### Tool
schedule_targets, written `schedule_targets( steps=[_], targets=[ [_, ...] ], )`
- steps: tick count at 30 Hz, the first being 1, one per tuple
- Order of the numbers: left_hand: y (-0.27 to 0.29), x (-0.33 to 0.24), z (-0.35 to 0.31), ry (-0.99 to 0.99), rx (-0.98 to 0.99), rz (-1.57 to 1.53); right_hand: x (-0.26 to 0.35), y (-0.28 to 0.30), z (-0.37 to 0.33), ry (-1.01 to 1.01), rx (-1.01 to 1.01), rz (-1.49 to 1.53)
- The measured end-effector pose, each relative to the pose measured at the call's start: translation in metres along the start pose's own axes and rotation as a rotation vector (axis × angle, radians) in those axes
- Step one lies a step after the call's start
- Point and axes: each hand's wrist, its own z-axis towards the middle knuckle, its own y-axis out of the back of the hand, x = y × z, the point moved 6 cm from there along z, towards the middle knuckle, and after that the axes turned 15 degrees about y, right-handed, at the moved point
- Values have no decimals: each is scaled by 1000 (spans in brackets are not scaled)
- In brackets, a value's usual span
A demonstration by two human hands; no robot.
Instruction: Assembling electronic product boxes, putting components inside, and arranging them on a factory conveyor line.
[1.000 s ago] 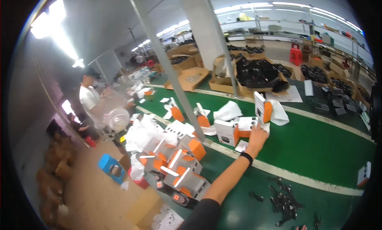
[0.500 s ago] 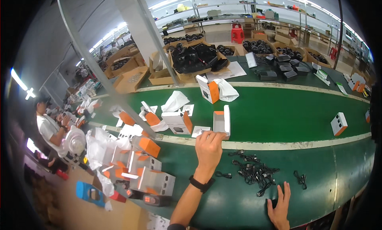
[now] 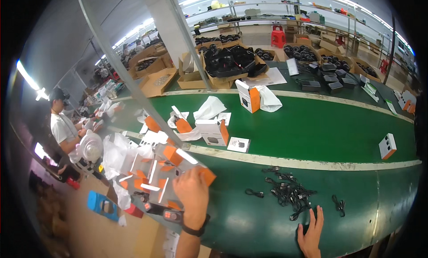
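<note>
Reaching over to the left, my left hand [image 3: 191,191] is closed on an open white and orange box [image 3: 207,174]. This box is among several other open white and orange boxes [image 3: 166,171] at the bench's left end, and motion blurs the fingers. My right hand [image 3: 311,233] rests low on the green bench with its fingers stretched out, holding nothing. Just beyond its fingertips lies a pile of black coiled cables [image 3: 292,192]. One bundled cable [image 3: 254,193] sits left of the pile, another cable bundle [image 3: 339,206] to its right.
Beyond the bench runs a green conveyor belt [image 3: 307,128] with boxes, white bags and a printed card [image 3: 238,144]. A metal post [image 3: 133,86] slants across the left. Black devices with red buttons [image 3: 173,216] lie near my left wrist. A person works at the far left.
My left hand has moved left, carrying the open box off the belt's near edge to the other boxes. The right hand stays beside the cables. The view has shifted slightly.
</note>
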Motion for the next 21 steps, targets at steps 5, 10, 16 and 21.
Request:
schedule_targets(
  steps=[5, 10, 16, 21],
  targets=[
    [17, -49, 7, 1, -174, -93, -3, 1, 1, 10, -5, -19],
    [-51, -158, 43, -146, 24, -381, -5, 5, 2, -13, -61, 14],
    [-201, -124, 151, 90, -11, 443, 8, 17, 7, -19, -156, 64],
    [-208, -115, 137, 60, 266, 447, -12, 15, 2, -177, -209, 77]
  ],
)
